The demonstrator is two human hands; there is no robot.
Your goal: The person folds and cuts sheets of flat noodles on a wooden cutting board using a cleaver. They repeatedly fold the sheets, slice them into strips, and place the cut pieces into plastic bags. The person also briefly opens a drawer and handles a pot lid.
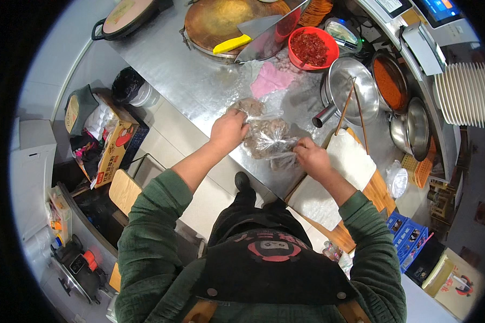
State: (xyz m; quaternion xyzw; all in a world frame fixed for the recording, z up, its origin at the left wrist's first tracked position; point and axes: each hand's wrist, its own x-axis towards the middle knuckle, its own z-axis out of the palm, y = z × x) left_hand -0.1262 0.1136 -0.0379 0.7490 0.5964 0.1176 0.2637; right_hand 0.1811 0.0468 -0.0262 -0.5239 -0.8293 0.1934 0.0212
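Observation:
Clear plastic bags (273,139) filled with brownish lumps, perhaps food, lie on the stainless-steel worktop (173,66) in front of me. My left hand (228,128) grips the plastic at their left side, beside another bagged brown lump (250,105). At the right, my right hand (313,157) pinches the gathered plastic between thumb and fingers. The exact contents are blurred by the crinkled film. A pink cloth (271,80) lies just beyond the bags.
A cleaver with a yellow handle (232,44) rests on a round wooden chopping board (210,20). A red bowl (334,44) of dark red food, a steel pan (361,103) and wooden chopsticks (361,117) stand to the right. A white cloth (349,155) covers part of a wooden board (372,189).

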